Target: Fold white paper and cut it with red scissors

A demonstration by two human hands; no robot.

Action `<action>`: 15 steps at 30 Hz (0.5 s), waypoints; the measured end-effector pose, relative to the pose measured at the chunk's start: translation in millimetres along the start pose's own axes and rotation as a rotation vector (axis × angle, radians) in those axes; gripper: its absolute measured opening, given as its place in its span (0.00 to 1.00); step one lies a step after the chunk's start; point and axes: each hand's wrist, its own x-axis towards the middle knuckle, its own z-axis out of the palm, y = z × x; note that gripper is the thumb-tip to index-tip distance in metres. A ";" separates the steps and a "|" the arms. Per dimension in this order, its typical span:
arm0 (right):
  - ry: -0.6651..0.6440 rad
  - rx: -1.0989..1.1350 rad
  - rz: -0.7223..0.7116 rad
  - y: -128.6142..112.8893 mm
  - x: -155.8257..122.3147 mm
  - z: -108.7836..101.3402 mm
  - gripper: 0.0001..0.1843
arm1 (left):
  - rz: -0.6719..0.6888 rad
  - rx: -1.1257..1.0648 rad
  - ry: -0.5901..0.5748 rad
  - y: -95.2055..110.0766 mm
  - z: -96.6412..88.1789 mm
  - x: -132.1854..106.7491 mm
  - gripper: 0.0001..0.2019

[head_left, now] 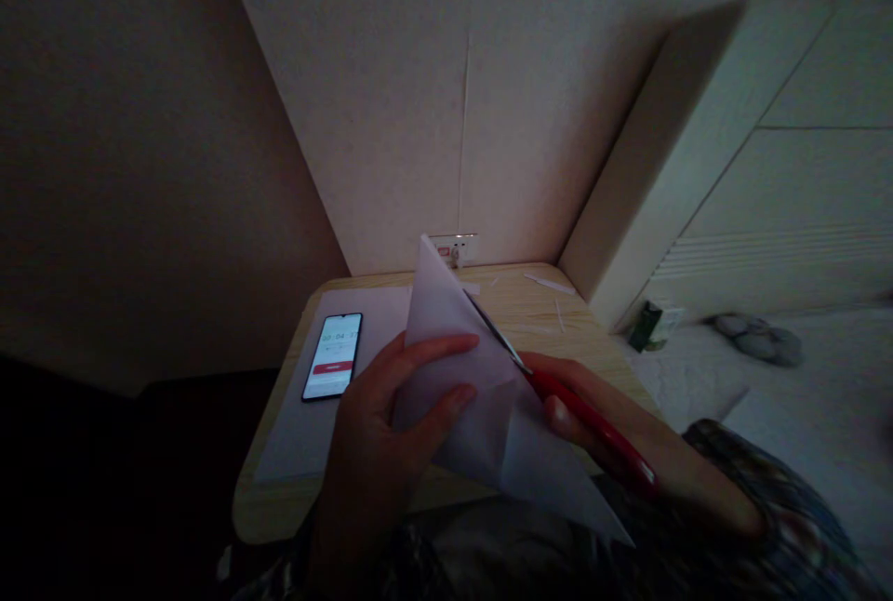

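Note:
In the head view a folded sheet of white paper [446,317] is held up over the table, its narrow tip pointing toward the wall. My left hand [380,434] pinches the paper from the left, thumb and fingers on its face. My right hand [600,406] is wrapped round red-handled scissors [593,424]. Their metal blades lie along the paper's right edge; I cannot tell how far apart the blades are. A loose triangular part of the paper hangs down toward my lap.
A small wooden table [272,517] stands against the wall. On it a phone [333,356] with a lit timer screen lies on white paper [293,438]. Thin paper strips [550,283] lie at the back right. A wall socket [453,249] sits behind; a bed [830,396] is at the right.

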 end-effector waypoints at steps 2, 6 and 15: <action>0.000 0.004 -0.001 -0.1 1.4 -0.2 0.25 | 0.002 0.008 -0.008 0.2 0.2 -0.2 0.11; -0.003 0.025 0.007 1.0 2.5 0.3 0.23 | -0.008 0.006 0.001 0.8 1.0 -0.5 0.11; -0.045 0.176 0.057 7.1 3.1 2.2 0.25 | -0.031 -0.028 -0.001 0.6 1.4 -0.7 0.11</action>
